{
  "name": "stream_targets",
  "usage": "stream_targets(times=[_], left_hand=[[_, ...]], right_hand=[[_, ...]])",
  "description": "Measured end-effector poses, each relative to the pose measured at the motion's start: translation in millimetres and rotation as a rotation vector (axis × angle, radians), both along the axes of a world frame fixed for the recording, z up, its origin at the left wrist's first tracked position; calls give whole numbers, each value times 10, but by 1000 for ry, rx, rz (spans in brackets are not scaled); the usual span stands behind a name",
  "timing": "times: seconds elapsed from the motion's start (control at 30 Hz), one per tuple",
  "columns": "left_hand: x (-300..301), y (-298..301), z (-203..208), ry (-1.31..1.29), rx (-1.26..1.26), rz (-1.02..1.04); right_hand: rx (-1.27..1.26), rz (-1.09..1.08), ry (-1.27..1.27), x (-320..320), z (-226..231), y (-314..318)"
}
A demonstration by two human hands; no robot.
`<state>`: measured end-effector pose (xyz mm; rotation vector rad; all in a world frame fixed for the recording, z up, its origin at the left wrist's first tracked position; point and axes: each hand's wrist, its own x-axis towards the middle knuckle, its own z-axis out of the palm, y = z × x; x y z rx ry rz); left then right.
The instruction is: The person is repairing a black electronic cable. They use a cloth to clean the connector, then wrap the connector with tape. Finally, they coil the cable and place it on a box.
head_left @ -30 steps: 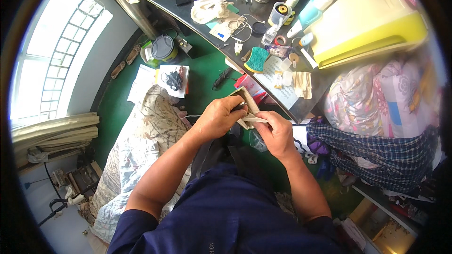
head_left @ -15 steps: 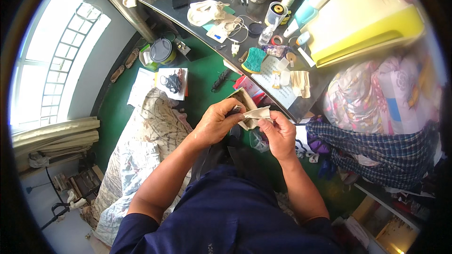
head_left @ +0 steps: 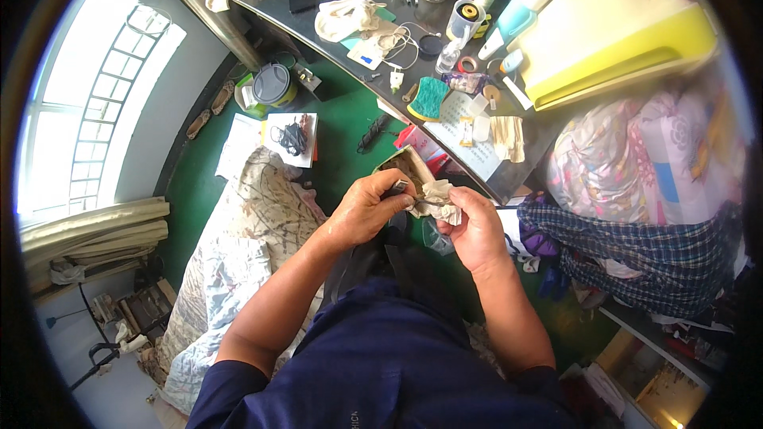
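My left hand (head_left: 367, 208) is closed around a small dark, metal-looking object (head_left: 396, 187), most of it hidden by my fingers. My right hand (head_left: 481, 232) pinches a crumpled cream piece of cloth or tissue (head_left: 437, 200) between thumb and fingers. The crumpled piece reaches across to the fingertips of my left hand and touches the dark object's end there. Just beyond my hands sits an open box (head_left: 421, 161) with a brownish inside, partly covered by them. What lies in the box I cannot make out.
A dark table (head_left: 318, 40) ahead carries a green-and-yellow sponge (head_left: 430, 98), a folded cream cloth (head_left: 507, 139), bottles, tape rolls and a yellow-and-cream bin (head_left: 620, 40). Patterned fabric (head_left: 230, 270) lies at left, a checked cloth (head_left: 636, 258) at right. A lidded bucket (head_left: 273, 85) stands on the green floor.
The cream piece, flatter and stretched between my hands before, is now bunched up. My right hand has turned a little over it. My left hand has stayed almost in place.
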<state>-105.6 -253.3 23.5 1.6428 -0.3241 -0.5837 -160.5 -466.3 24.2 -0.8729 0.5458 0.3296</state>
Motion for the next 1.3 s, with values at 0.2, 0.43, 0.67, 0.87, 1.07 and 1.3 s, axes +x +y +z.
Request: stream_targets(times=[0.2, 0.43, 0.67, 0.87, 1.07, 1.3], left_hand=[[-10, 6, 1, -6, -22, 5], [-59, 3, -133, -17, -70, 45], [-93, -29, -109, 47, -107, 73], [-147, -60, -160, 86, -151, 130], [-188, -127, -186, 31, -156, 185], [-220, -164, -166, -237, 103, 252]], right_hand=[[108, -20, 38, -16, -30, -2], [276, -97, 37, -104, -106, 44], [379, -94, -30, -139, -165, 24], [515, -149, 1, -137, -134, 67], [416, -129, -50, -206, -185, 136], [377, -172, -81, -211, -1, 224]])
